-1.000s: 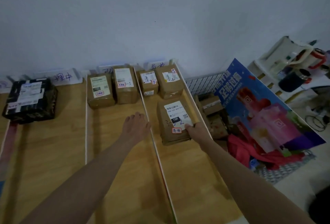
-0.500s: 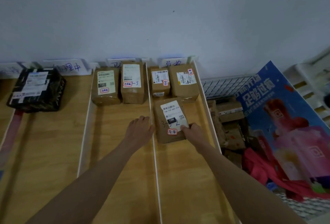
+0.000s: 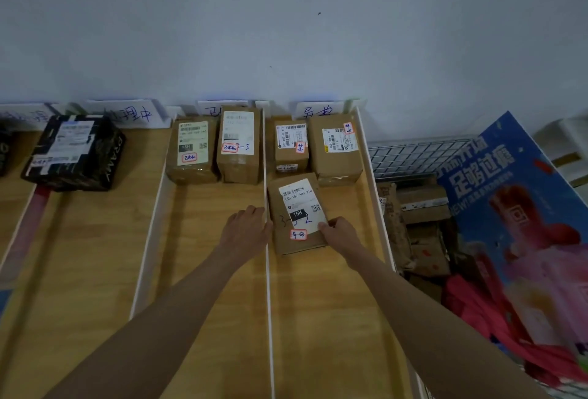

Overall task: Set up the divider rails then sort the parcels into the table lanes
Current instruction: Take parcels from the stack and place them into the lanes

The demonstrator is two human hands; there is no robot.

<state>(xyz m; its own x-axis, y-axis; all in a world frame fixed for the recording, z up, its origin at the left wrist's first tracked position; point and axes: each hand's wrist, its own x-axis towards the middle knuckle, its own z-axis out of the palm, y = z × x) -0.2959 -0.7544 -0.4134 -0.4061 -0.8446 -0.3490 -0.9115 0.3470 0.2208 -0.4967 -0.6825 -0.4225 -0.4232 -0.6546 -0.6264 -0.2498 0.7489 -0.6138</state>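
Divider rails [image 3: 265,175] stand fitted, six parcels sit laned, right hand [image 3: 341,233] pinches a seventh parcel [image 3: 297,214], left hand [image 3: 246,226] spread; basket [image 3: 413,156] stock remains unsorted.

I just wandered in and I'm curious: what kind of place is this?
Probably a small parcel sorting station. Labelled cardboard parcels lie in lanes split by white divider rails on a wooden table, handwritten lane signs stand against the wall, and a wire basket holds more packages.
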